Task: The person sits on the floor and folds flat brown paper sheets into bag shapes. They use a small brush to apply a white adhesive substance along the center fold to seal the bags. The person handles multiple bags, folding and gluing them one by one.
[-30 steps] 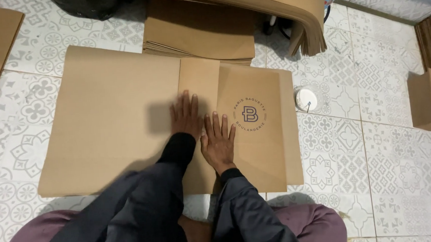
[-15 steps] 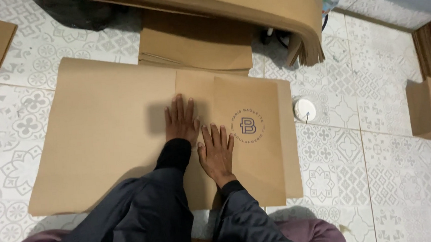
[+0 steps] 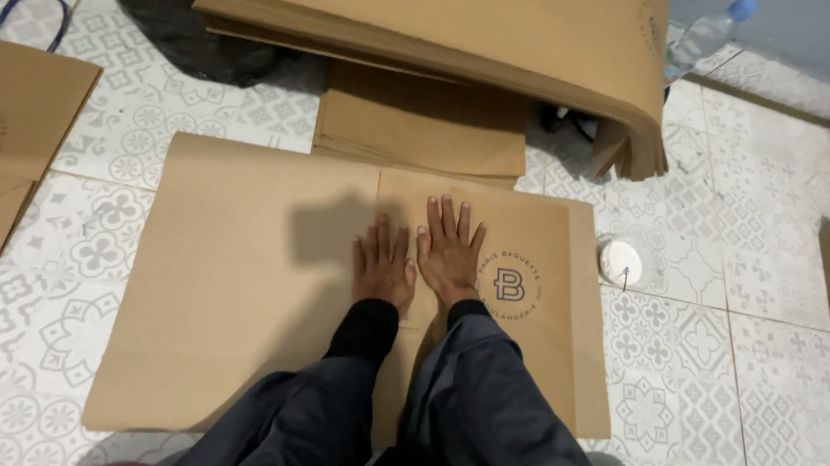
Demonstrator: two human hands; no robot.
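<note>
While a flattened brown paper bag [image 3: 6, 143] lies off at the far left of the patterned tile floor [image 3: 725, 272], the large flat kraft sheet [image 3: 235, 273] sits spread out straight ahead, its right panel folded over. The left hand [image 3: 382, 269] and right hand [image 3: 449, 252] lie side by side on the fold line, palms down, fingers spread, gripping nothing; pressing flat this way holds the crease down. Behind, a smaller stack of folded sheets [image 3: 418, 127] rests under a thick drooping pile of kraft paper [image 3: 479, 27]. A small white round tub [image 3: 620, 261] stands just right of the sheet.
</note>
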